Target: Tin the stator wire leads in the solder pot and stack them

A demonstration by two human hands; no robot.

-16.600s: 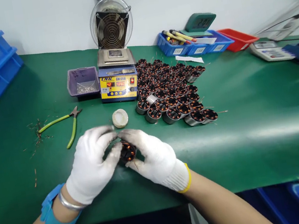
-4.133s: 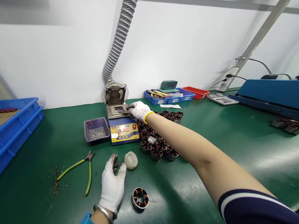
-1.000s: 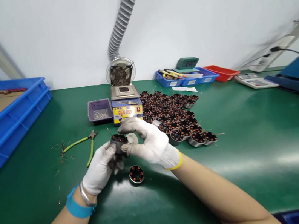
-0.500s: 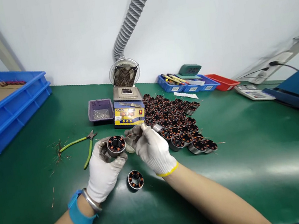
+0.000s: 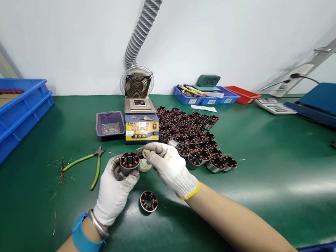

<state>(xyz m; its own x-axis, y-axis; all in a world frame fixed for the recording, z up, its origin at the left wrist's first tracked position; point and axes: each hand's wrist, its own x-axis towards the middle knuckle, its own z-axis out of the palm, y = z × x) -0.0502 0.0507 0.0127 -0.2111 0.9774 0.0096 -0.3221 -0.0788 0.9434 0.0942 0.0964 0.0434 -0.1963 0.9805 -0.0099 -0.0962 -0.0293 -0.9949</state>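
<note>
My left hand (image 5: 113, 193), in a white glove, is closed around a motor stator (image 5: 130, 169), a metal ring with black and copper-wound teeth facing up. Just to the right of it, my gloved right hand (image 5: 170, 166) is pinched, thumb against fingers, close to the stator's side. What those fingertips hold is too small to make out. Below them a small pale round container (image 5: 144, 165) partly shows. A second stator (image 5: 143, 207) stands on the green table in front of my hands.
Behind my hands stands a yellow-and-blue heated unit with a display (image 5: 142, 134), beside a purple bin (image 5: 98, 124). Many stators (image 5: 190, 133) crowd its right side. Green-handled cutters (image 5: 95, 164) and wire scraps lie left. A large blue crate (image 5: 23, 107) stands far left.
My right hand has come left and its fingertips are nearer the stator's side. The left hand still holds the stator. The whole view has shifted slightly.
</note>
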